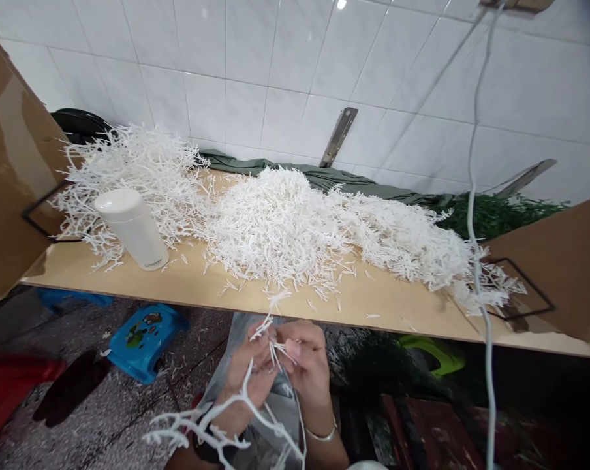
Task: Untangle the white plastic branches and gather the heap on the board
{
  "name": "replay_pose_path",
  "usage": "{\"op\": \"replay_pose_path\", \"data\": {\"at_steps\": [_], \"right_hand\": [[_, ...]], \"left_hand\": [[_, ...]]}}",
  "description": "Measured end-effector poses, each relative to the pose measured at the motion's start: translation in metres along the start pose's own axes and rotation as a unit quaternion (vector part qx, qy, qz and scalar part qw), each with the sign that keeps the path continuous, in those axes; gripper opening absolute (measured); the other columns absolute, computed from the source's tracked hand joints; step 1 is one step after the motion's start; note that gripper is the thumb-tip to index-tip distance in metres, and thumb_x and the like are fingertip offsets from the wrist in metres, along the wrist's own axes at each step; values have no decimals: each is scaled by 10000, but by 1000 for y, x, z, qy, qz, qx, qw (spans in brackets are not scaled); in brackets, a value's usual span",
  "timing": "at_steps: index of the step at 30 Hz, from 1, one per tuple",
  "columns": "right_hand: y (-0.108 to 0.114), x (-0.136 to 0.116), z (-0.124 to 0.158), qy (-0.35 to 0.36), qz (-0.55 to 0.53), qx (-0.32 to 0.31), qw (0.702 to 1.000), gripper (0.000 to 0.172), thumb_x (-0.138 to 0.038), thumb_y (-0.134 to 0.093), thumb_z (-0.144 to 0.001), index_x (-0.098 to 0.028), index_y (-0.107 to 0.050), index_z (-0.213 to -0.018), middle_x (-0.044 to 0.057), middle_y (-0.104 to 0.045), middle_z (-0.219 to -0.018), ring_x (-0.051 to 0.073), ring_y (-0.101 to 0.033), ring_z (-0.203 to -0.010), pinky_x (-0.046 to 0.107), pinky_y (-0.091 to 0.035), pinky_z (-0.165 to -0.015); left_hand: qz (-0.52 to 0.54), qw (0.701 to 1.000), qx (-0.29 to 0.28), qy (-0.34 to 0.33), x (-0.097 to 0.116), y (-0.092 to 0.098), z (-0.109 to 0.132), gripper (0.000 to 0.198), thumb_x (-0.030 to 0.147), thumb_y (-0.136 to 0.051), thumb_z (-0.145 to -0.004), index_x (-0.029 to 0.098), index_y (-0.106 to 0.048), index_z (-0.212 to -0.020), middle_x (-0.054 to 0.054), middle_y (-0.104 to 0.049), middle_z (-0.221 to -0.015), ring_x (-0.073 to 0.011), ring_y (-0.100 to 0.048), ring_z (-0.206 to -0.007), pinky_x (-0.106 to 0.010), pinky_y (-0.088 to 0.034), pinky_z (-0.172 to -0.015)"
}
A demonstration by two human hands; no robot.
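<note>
A white, coral-like artificial branch hangs from my hands, its forked arms spreading toward the lower left. My left hand is closed round its upper stem, in front of the board's near edge. My right hand, with a bangle on the wrist, pinches small white twig tips beside it. Just beyond my fingers, a loose twig sprig lies at the board's edge. Behind it is a heap of short white twig pieces on the board. The hands partly hide where the pieces join.
Larger white branches are piled at left behind a white bottle; another white heap lies at right. Cardboard boxes flank the board. A white cable hangs down at right. A blue stool stands below.
</note>
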State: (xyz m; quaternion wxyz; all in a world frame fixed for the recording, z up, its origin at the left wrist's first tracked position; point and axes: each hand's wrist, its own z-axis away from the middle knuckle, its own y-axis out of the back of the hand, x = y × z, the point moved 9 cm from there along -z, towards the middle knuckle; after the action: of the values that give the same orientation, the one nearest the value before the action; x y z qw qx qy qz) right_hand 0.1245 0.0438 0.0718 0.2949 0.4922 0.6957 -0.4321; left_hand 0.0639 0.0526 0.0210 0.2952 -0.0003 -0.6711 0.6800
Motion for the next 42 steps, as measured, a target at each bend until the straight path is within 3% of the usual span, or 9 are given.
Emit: {"op": "replay_pose_path", "data": {"at_steps": [6, 10, 14, 16, 20, 24, 28, 36, 42], "right_hand": [[22, -3, -14, 27, -182, 104, 977, 477, -383, -460, -858, -193, -190, -514, -97, -129, -354, 76, -92, -338, 211, -223, -372], [50, -13, -20, 95, 42, 180, 978, 421, -353, -467, -901, -193, -335, -535, -71, -270, -434, 85, -231, -395, 221, -259, -429], [91, -32, -36, 133, 429, 285, 847, 161, -316, -584, -863, -184, -577, -771, 0, -506, -679, 127, -417, -586, 269, -359, -575], [106, -27, -50, 84, 509, 276, 811, 373, -347, -606, -837, -182, -538, -1164, 97, -563, -1026, 183, -506, -781, 314, -411, -662], [107, -17, -59, 28, 451, 244, 858, 472, -397, -529, -886, -209, -436, -1309, 124, -529, -1213, 221, -542, -961, 353, -450, -763], [50, 2, -61, -9, 278, 43, 960, 339, -433, -463, -933, -242, -528, -1206, 83, -579, -1122, 194, -567, -960, 332, -456, -830], [16, 10, -58, -22, 158, -70, 985, 380, -553, -449, -911, -220, -565, -1051, 33, -601, -851, 161, -572, -765, 278, -461, -717], [26, 10, -66, 12, 225, -18, 974, 352, -309, -469, -939, -165, -549, -628, -13, -529, -533, 99, -507, -488, 204, -394, -500], [40, 30, -56, -47, 139, 111, 983, 399, -391, -543, -896, -168, -504, -567, -15, -520, -466, 91, -458, -385, 184, -369, -392]], "left_hand": [[104, 992, -65, -37, 6, -14, -8, 204, 226, -759, -745, 144, -604, -642, 126, -79, -418, -42, -10, -406, -82, -344, -451], [19, 998, -52, -42, 18, -8, -11, 175, 276, -736, -770, 151, -650, -684, 114, -121, -438, -51, -40, -419, -107, -338, -456], [-73, 993, -77, -53, 27, -16, -6, 227, 340, -640, -849, 152, -648, -722, 105, -190, -419, -49, -87, -399, -127, -333, -457], [-94, 989, -94, -68, 32, -21, -4, 282, 372, -548, -903, 152, -642, -756, 99, -215, -408, -52, -104, -377, -129, -323, -432], [-70, 985, -149, -47, 31, -31, -5, 348, 330, -394, -970, 165, -583, -729, 94, -225, -384, -60, -114, -329, -132, -317, -384], [-40, 975, -218, 13, 21, -37, -6, 383, 316, -345, -982, 151, -540, -696, 100, -248, -381, -45, -133, -281, -130, -313, -349], [-67, 963, -241, 97, 1, -28, -8, 386, 357, -383, -963, 145, -495, -661, 96, -298, -381, -27, -176, -254, -135, -313, -333], [-140, 970, -161, 117, -17, 16, -19, 492, 519, -494, -882, 186, -378, -539, 89, -248, -318, -38, -172, -242, -172, -258, -309], [-124, 969, -173, 124, -11, 7, -19, 544, 512, -491, -885, 189, -323, -481, 93, -218, -288, -23, -137, -232, -160, -225, -291]]}}
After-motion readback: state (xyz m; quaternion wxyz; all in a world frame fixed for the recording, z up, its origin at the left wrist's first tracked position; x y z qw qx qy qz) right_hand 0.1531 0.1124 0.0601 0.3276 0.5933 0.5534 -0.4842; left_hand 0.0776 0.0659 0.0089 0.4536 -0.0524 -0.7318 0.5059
